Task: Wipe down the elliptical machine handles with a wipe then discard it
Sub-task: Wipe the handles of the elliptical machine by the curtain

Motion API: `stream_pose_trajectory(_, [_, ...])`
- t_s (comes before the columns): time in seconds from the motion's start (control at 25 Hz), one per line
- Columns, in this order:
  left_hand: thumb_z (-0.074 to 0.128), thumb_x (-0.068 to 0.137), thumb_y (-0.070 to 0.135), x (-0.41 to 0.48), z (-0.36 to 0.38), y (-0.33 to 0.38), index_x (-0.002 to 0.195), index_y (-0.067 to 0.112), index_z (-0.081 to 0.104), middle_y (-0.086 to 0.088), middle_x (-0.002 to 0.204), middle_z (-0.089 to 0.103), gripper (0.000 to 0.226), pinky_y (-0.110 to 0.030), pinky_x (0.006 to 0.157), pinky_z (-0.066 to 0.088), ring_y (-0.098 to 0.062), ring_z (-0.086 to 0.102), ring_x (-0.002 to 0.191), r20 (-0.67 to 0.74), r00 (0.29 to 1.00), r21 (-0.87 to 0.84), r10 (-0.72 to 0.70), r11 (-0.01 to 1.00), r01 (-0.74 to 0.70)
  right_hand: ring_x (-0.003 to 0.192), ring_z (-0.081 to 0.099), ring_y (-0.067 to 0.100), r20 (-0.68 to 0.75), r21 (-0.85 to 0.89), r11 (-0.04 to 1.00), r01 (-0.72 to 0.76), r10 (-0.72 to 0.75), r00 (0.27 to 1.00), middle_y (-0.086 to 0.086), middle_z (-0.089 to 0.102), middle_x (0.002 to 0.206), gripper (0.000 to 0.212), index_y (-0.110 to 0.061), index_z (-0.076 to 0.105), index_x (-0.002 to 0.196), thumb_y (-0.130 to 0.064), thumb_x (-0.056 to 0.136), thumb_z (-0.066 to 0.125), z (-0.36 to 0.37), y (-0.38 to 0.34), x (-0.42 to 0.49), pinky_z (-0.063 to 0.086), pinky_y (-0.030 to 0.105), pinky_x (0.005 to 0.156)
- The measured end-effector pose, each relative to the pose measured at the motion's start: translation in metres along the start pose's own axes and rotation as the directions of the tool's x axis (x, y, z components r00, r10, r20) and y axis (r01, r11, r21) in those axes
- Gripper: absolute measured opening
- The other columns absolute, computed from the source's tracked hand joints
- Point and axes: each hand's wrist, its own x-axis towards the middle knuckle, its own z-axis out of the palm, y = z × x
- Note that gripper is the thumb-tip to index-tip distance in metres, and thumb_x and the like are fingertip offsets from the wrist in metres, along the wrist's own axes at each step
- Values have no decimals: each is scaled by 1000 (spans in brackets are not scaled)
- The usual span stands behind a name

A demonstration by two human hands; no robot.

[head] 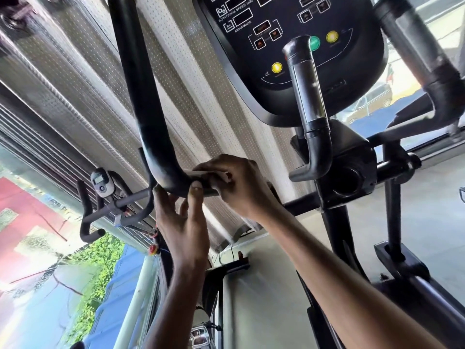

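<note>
Against perforated shutters (pixel 75 84), the right hand (pixel 236 187) pinches a wipe (pixel 221 175) round the elliptical handle (pixel 141 96) while the left hand (pixel 183 222), fingers spread, steadies it.

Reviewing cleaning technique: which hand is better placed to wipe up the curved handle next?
Probably right: the right hand holds the wipe low on the curved handle; the left hand only touches its bend.
</note>
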Motion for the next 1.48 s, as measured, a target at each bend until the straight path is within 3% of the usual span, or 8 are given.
stream_pose_trajectory(0.2, [59, 95, 27, 1, -2, 6, 106, 21, 55, 5, 97, 67, 13, -33, 86, 54, -20, 65, 101, 43, 999, 35, 9, 999, -10, 91, 69, 12, -147, -75, 980, -184, 172, 974, 1, 76, 103, 23, -16, 77, 110, -12, 90, 67, 7, 75, -24, 53, 28, 83])
stream_pose_trajectory(0.4, [65, 91, 27, 2, -6, 6, 107, 15, 61, 2, 97, 67, 19, -16, 84, 50, -5, 66, 96, 98, 995, 59, 9, 998, -15, 96, 71, 29, -271, -124, 867, -483, 438, 857, 12, 76, 104, 24, -10, 79, 107, -4, 84, 72, 12, 128, -32, 38, 15, 82])
stream_pose_trajectory(0.48, [68, 88, 34, 7, -12, 0, 103, 21, 65, 2, 97, 70, 20, -33, 93, 54, -14, 69, 101, 159, 987, 22, -20, 1000, 16, 93, 70, 30, -333, -104, 846, -523, 466, 820, 13, 76, 99, 22, -9, 79, 103, -5, 82, 72, 20, 127, -32, 38, 17, 79])
stream_pose_trajectory(0.68, [59, 89, 39, 17, -22, -8, 98, 34, 69, -3, 98, 71, 14, -63, 99, 50, -24, 66, 103, 260, 965, -33, 36, 999, -29, 82, 69, 21, -487, 150, 811, -565, 558, 672, 3, 75, 83, 10, -14, 76, 93, -16, 86, 69, 55, 110, -47, 40, 16, 66])
stream_pose_trajectory(0.84, [58, 88, 42, 27, -31, -12, 94, 36, 70, 10, 91, 72, 14, -52, 92, 55, -14, 67, 96, 365, 929, -70, 56, 997, -33, 99, 68, 10, -573, 227, 816, -532, 554, 604, -5, 77, 99, 19, -27, 76, 106, -33, 97, 60, 75, 105, -45, 49, 23, 86])
stream_pose_trajectory(1.0, [63, 86, 44, 42, -41, -18, 97, 24, 66, 13, 86, 72, 23, -33, 83, 54, -7, 68, 90, 485, 871, -139, 85, 990, -19, 80, 70, 1, -652, 387, 776, -498, 612, 448, -6, 74, 85, 17, -18, 76, 98, -29, 96, 64, 95, 94, -50, 51, 17, 70])
stream_pose_trajectory(1.16, [64, 90, 46, 64, -52, -33, 93, 20, 66, -2, 92, 69, 26, -60, 95, 53, -23, 67, 99, 613, 783, -199, 108, 980, 20, 69, 69, 11, -623, 521, 702, -485, 702, 347, -6, 72, 71, 5, -28, 73, 83, -31, 87, 74, 112, 83, -43, 60, 39, 69])
stream_pose_trajectory(1.48, [64, 85, 48, 84, -56, -35, 83, 19, 66, -1, 84, 66, 29, -51, 89, 57, -16, 65, 85, 710, 696, -291, 103, 944, 157, 66, 71, 22, -707, 531, 718, -449, 668, 231, -2, 72, 63, 6, -18, 71, 69, -17, 68, 77, 127, 47, -37, 61, 45, 63])
